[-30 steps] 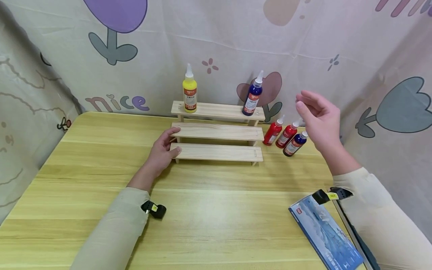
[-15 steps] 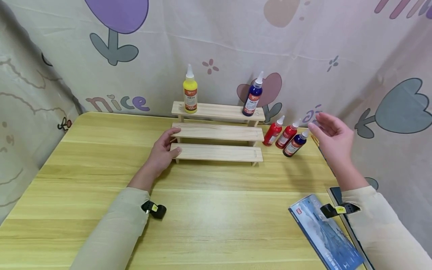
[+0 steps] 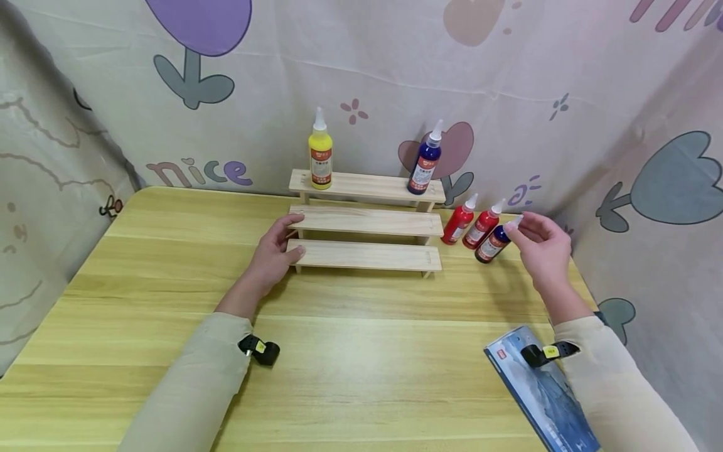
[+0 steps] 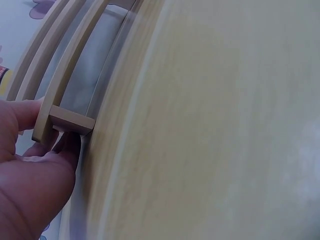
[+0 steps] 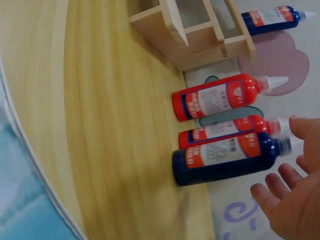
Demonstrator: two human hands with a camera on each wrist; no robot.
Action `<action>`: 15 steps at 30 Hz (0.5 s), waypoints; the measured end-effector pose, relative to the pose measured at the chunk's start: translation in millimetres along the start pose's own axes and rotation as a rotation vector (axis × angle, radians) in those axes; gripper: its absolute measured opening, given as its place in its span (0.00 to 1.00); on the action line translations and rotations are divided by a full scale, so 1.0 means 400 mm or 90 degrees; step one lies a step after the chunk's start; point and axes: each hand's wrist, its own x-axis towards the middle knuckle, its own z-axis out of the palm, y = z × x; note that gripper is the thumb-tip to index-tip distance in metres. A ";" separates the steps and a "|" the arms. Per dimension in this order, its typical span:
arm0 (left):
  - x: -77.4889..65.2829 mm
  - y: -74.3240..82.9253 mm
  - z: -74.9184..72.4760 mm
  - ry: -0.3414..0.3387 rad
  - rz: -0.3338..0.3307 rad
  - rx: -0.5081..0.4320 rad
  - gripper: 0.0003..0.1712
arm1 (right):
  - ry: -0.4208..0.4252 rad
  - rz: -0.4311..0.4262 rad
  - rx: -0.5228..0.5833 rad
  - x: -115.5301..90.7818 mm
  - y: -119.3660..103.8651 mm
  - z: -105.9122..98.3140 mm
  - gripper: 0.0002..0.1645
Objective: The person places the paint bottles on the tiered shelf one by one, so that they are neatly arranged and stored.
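A three-tier wooden display rack [image 3: 364, 254] stands on the table. My left hand [image 3: 273, 254] grips its left end, thumb on the lowest step and fingers at the middle one; the left wrist view shows that hand [image 4: 37, 170] around the rack's end [image 4: 50, 112]. To the right of the rack stand two red squeeze bottles [image 3: 457, 225] [image 3: 481, 228] and a dark blue squeeze bottle [image 3: 490, 246]. My right hand [image 3: 543, 248] is at the blue bottle's white nozzle, thumb and fingers spread around it. The right wrist view has this blue bottle [image 5: 225, 157] upright on the table beside the hand [image 5: 300, 190].
On the top step stand a yellow bottle [image 3: 321, 157] at the left and another blue bottle [image 3: 425, 166] at the right. A blue box [image 3: 536, 389] lies at the front right under my right forearm. A patterned curtain [image 3: 271, 94] hangs behind the table [image 3: 339, 364].
My right hand first moved right and down, then left to the nozzle of the blue bottle beside the rack. The left hand has kept its hold on the rack.
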 end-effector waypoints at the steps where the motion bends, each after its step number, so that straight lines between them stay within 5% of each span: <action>1: 0.000 0.001 0.001 0.000 -0.001 0.000 0.38 | 0.000 0.007 0.001 0.000 0.004 0.003 0.29; 15: 0.003 -0.003 -0.004 -0.005 0.003 -0.005 0.38 | -0.028 0.039 0.010 -0.004 0.031 0.021 0.28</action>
